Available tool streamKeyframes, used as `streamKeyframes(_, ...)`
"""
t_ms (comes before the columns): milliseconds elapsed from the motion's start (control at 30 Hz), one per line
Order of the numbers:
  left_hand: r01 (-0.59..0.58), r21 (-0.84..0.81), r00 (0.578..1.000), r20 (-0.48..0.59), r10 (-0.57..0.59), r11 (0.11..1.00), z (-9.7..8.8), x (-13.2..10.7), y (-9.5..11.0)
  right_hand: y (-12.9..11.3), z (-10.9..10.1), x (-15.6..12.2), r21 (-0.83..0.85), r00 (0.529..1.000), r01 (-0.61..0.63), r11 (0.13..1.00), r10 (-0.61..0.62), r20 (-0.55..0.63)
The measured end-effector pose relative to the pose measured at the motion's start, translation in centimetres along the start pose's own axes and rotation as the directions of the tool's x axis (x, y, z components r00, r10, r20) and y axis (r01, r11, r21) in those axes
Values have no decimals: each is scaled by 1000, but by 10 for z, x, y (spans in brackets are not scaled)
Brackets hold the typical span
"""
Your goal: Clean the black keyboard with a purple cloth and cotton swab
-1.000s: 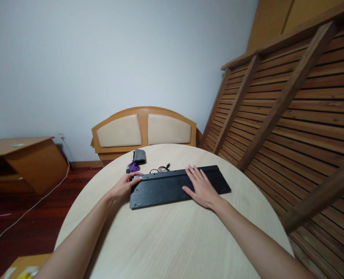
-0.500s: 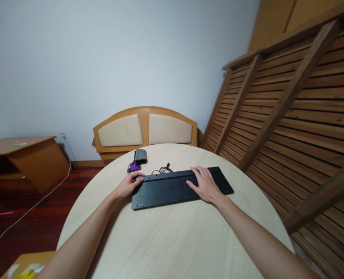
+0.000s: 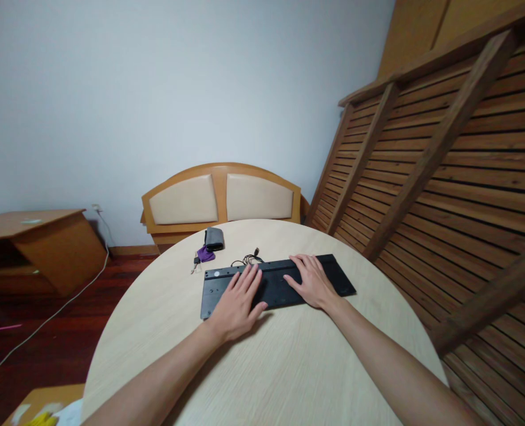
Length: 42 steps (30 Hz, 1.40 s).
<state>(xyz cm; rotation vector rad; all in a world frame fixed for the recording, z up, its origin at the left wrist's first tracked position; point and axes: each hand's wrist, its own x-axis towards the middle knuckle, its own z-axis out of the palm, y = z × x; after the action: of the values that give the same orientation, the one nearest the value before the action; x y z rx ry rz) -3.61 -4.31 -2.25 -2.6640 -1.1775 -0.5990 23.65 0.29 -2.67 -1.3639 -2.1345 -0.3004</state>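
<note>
A black keyboard (image 3: pixel 276 283) lies upside down across the far middle of a round pale wooden table (image 3: pixel 262 367). My left hand (image 3: pixel 239 300) rests flat on its left half, fingers stretched out and open. On the right half my right hand (image 3: pixel 311 280) lies palm down, fingers apart and slightly bent. Neither hand grips anything. A coiled black cable (image 3: pixel 247 258) sits just behind the keyboard.
A grey pouch (image 3: pixel 214 238), a purple item (image 3: pixel 205 254) and keys (image 3: pixel 195 264) lie at the table's far left. Behind stands a padded wooden headboard (image 3: pixel 221 200). A slatted bed frame (image 3: pixel 444 177) leans on the right. A low wooden cabinet (image 3: pixel 35 245) and a white cord (image 3: pixel 44 319) are left.
My left hand left the keyboard's left end and moved right onto its back, now lying flat. My right hand stayed on the right half.
</note>
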Motion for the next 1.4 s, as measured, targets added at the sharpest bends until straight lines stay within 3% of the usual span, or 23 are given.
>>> streamKeyframes(67, -8, 19, 997, 76, 6, 1000, 11, -2, 7, 0, 0, 0, 6, 1000, 1, 1000, -1, 2)
streamKeyframes(133, 11, 32, 996, 83, -14, 999, 15, -4, 8, 0, 1, 0, 10, 1000, 0, 1000, 0, 5)
streamKeyframes(367, 35, 33, 998, -50, -33, 999, 0, 0, 6, 3, 4, -1, 15, 1000, -1, 1000, 2, -3)
streamKeyframes(600, -12, -11, 985, 170, 13, 1000, 4, -2, 4, 4, 5, 0, 29, 1000, 4, 1000, -4, 0)
streamKeyframes(900, 142, 46, 984, 101, -146, 989, -4, -2, -28, 5, 6, -1, 22, 1000, 2, 1000, -2, -7)
streamKeyframes(1200, 97, -56, 995, -20, -98, 994, -9, 2, -34, 0, -1, -1, 39, 1000, -12, 999, 11, 10)
streamKeyframes(1400, 93, -101, 995, -14, -95, 990, -9, 3, -35, -3, -10, -2, 40, 1000, -5, 999, 6, -8)
